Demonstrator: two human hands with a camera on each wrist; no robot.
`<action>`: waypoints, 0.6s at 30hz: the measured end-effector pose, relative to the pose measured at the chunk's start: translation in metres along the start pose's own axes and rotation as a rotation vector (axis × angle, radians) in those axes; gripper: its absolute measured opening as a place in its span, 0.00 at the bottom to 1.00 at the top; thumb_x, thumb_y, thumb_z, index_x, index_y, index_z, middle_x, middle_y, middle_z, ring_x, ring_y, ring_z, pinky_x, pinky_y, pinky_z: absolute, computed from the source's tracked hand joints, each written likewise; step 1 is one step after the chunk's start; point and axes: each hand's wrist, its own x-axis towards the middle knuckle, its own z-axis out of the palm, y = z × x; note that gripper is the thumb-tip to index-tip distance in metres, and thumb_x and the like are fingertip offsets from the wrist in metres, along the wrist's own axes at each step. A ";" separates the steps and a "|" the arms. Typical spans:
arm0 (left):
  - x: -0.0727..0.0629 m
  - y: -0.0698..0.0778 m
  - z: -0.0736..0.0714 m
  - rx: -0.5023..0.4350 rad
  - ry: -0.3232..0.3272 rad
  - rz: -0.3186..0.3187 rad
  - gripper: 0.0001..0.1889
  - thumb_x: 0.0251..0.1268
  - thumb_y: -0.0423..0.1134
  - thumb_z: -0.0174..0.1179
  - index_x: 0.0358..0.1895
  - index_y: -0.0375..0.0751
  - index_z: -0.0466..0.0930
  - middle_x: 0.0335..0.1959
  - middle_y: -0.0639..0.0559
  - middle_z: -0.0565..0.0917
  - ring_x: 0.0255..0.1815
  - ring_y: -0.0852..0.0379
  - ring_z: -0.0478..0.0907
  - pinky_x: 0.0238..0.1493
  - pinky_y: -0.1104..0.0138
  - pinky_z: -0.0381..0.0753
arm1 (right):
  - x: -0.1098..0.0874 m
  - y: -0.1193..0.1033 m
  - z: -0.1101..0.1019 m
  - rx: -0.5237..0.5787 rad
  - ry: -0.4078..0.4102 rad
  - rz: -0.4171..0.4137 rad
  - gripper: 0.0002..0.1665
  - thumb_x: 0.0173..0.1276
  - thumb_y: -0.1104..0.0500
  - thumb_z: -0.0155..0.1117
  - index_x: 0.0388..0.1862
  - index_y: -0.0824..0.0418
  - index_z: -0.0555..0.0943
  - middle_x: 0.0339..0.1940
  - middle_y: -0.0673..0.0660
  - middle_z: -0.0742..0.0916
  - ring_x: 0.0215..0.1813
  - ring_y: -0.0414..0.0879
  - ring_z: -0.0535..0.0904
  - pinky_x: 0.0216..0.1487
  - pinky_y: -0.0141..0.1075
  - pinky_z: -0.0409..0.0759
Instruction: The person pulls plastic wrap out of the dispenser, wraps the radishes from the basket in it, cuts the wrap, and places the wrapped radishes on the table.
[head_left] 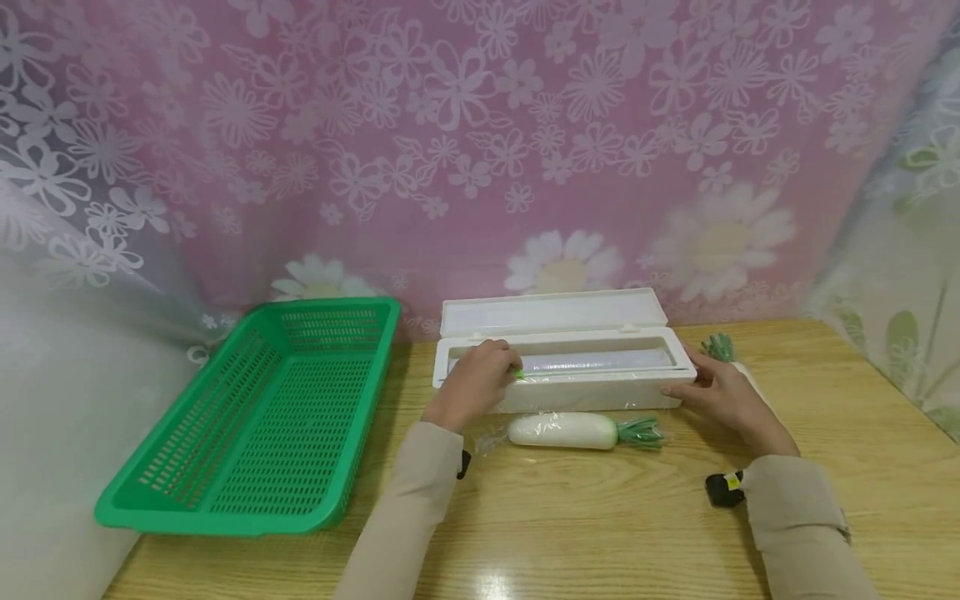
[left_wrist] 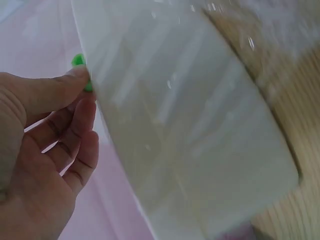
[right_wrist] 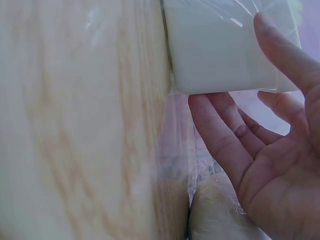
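Observation:
A long white cling film dispenser box stands with its lid raised, a roll of film inside. My left hand pinches a small green slider at the box's front top edge, thumb against fingers. Clear film hangs over the box front. At the box's right end my right hand rests its fairly straight fingertips on the end face, the thumb lying at the front face. Just before the box lies a white radish with green stalks, under clear film.
To the left stands a green perforated basket with nothing in it. A second radish lies behind my right hand, partly hidden by it. The wooden table backs onto a pink flowered curtain.

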 end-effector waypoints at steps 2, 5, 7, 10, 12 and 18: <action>-0.007 -0.008 -0.003 0.003 0.026 0.002 0.06 0.66 0.27 0.66 0.43 0.36 0.88 0.40 0.47 0.85 0.46 0.49 0.82 0.51 0.63 0.81 | 0.000 -0.001 -0.001 0.003 -0.004 0.002 0.48 0.75 0.59 0.65 0.82 0.65 0.49 0.62 0.78 0.76 0.48 0.48 0.82 0.39 0.39 0.85; -0.016 -0.017 -0.004 0.003 0.064 0.026 0.05 0.65 0.25 0.67 0.41 0.36 0.88 0.38 0.47 0.85 0.44 0.47 0.82 0.51 0.58 0.81 | -0.002 -0.002 0.001 0.008 -0.003 0.003 0.47 0.75 0.59 0.65 0.82 0.66 0.49 0.64 0.79 0.75 0.51 0.55 0.82 0.39 0.39 0.84; -0.021 -0.021 -0.003 0.022 0.084 0.041 0.05 0.65 0.26 0.67 0.40 0.37 0.88 0.38 0.48 0.85 0.42 0.48 0.82 0.51 0.57 0.80 | -0.003 -0.002 0.003 0.003 0.000 0.004 0.47 0.75 0.58 0.66 0.82 0.65 0.50 0.64 0.79 0.75 0.53 0.60 0.81 0.39 0.38 0.84; -0.027 -0.024 -0.004 0.068 0.103 0.031 0.05 0.64 0.26 0.68 0.40 0.39 0.88 0.38 0.48 0.86 0.41 0.47 0.82 0.46 0.55 0.81 | -0.003 -0.002 0.006 -0.002 0.005 0.002 0.48 0.74 0.58 0.66 0.82 0.65 0.50 0.63 0.78 0.76 0.54 0.61 0.81 0.39 0.38 0.84; -0.030 -0.026 -0.006 0.106 0.117 0.007 0.05 0.63 0.27 0.69 0.39 0.39 0.88 0.38 0.49 0.86 0.39 0.48 0.81 0.43 0.57 0.82 | -0.003 -0.003 0.005 0.010 0.002 -0.002 0.48 0.74 0.58 0.66 0.82 0.64 0.50 0.62 0.78 0.77 0.52 0.56 0.82 0.39 0.38 0.84; -0.043 -0.032 -0.014 0.155 0.153 -0.091 0.05 0.63 0.29 0.70 0.40 0.41 0.89 0.41 0.50 0.86 0.41 0.49 0.82 0.39 0.58 0.83 | -0.004 -0.004 0.000 0.045 -0.002 -0.001 0.48 0.75 0.57 0.65 0.83 0.63 0.49 0.61 0.78 0.76 0.46 0.43 0.82 0.39 0.40 0.85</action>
